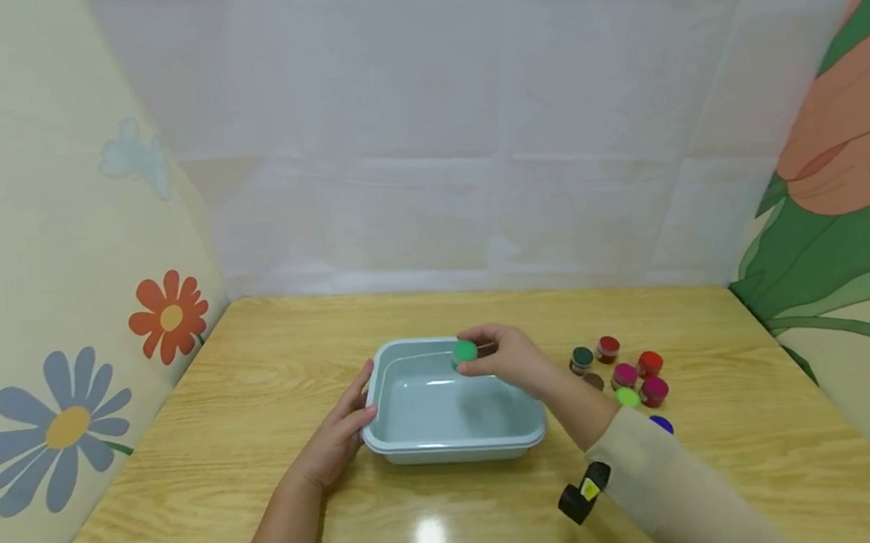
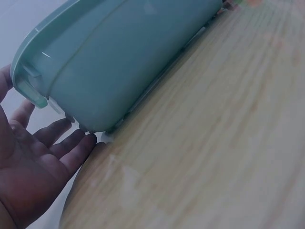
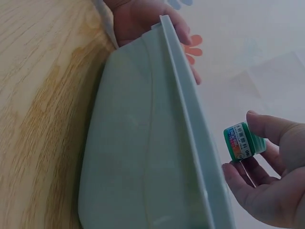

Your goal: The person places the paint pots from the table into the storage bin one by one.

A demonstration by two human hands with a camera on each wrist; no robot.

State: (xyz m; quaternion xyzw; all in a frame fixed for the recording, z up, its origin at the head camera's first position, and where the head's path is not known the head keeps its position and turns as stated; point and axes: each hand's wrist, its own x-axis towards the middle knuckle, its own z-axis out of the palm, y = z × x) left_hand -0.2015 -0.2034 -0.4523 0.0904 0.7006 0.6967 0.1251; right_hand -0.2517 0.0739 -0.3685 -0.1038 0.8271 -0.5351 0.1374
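A pale blue-green plastic basin [image 1: 453,447] stands on the wooden table. My left hand [image 1: 338,433] holds its left end, thumb on the rim and fingers along the outside; the left wrist view shows those fingertips by the basin's lower corner [image 2: 95,114]. Over the far part of the basin, my right hand [image 1: 511,358] pinches a small green paint jar [image 1: 465,352] between thumb and fingers. In the right wrist view the jar [image 3: 239,141] lies tipped on its side, its printed label showing, just beyond the rim. The basin's inside shows bare floor.
Several paint jars stand on the table right of the basin: dark green [image 1: 581,360], red [image 1: 607,348], magenta [image 1: 624,375], light green [image 1: 627,397], brown [image 1: 595,381] and blue [image 1: 661,425], partly behind my right sleeve [image 1: 672,481]. A white cloth backdrop [image 1: 439,213] hangs behind the table.
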